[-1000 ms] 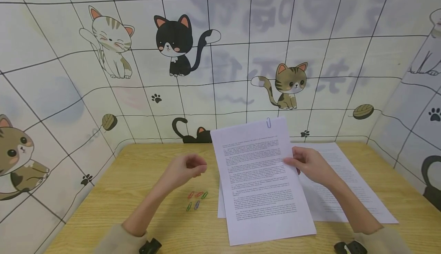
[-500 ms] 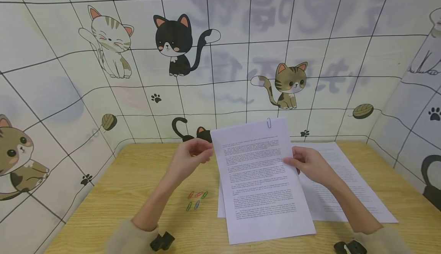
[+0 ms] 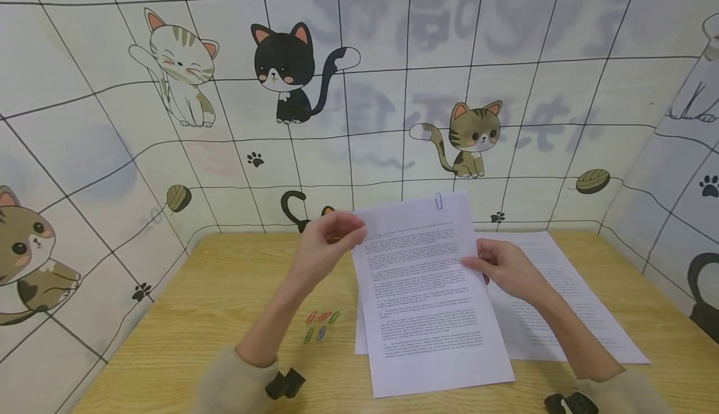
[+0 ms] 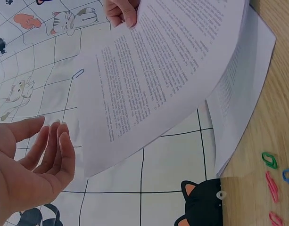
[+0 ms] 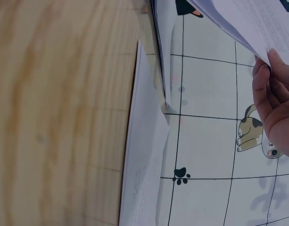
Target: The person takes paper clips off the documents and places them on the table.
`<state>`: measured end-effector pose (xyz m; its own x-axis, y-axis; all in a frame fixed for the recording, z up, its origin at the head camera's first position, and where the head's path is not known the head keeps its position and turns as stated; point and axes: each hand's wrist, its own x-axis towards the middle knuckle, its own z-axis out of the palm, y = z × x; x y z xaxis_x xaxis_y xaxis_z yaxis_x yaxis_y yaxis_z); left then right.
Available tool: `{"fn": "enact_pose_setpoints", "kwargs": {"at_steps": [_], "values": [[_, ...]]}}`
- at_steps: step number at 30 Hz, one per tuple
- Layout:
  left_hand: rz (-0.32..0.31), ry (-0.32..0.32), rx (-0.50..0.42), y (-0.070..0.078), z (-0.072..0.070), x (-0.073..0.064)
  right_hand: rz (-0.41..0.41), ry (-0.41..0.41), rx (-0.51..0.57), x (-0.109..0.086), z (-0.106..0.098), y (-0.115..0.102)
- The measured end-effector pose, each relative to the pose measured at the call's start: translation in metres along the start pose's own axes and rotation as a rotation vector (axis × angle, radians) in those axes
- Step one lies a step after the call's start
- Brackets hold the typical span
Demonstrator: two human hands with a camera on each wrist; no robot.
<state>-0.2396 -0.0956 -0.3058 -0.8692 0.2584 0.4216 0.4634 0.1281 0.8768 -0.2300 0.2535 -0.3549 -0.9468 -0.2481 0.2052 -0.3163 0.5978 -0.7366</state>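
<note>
A printed stack of paper (image 3: 421, 289) is held up off the table, tilted slightly, with a blue paper clip (image 3: 439, 201) on its top edge toward the right. My right hand (image 3: 508, 267) pinches the stack's right edge between thumb and fingers, which the right wrist view also shows (image 5: 278, 99). My left hand (image 3: 331, 245) is raised by the top left corner. In the left wrist view, a small gap separates the loosely bent fingers (image 4: 65, 150) from the paper's edge, and nothing is between them.
More printed sheets (image 3: 567, 301) lie on the wooden table (image 3: 224, 301) behind the held stack and to its right. Several coloured paper clips (image 3: 321, 333) lie left of the papers. A wall covering with cartoon cats (image 3: 371, 102) stands behind the table.
My left hand has risen and moved right, from above the loose clips to the stack's top left corner. My right hand and the stack have stayed nearly still.
</note>
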Motion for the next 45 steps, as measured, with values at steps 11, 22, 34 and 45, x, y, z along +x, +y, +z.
{"fn": "enact_pose_setpoints", "kwargs": {"at_steps": [11,22,34,45], "values": [[0.061,0.038,-0.048,0.007,0.022,0.013,-0.011,-0.002,-0.007,-0.001,0.002,-0.001],[0.114,0.078,-0.017,0.012,0.039,0.022,-0.027,-0.016,-0.016,0.0,0.005,-0.006],[0.145,0.093,0.032,0.017,0.055,0.031,-0.042,-0.011,-0.055,-0.002,0.007,-0.012],[0.16,0.088,0.083,0.017,0.07,0.039,-0.044,-0.03,-0.031,-0.003,0.008,-0.016]]}}
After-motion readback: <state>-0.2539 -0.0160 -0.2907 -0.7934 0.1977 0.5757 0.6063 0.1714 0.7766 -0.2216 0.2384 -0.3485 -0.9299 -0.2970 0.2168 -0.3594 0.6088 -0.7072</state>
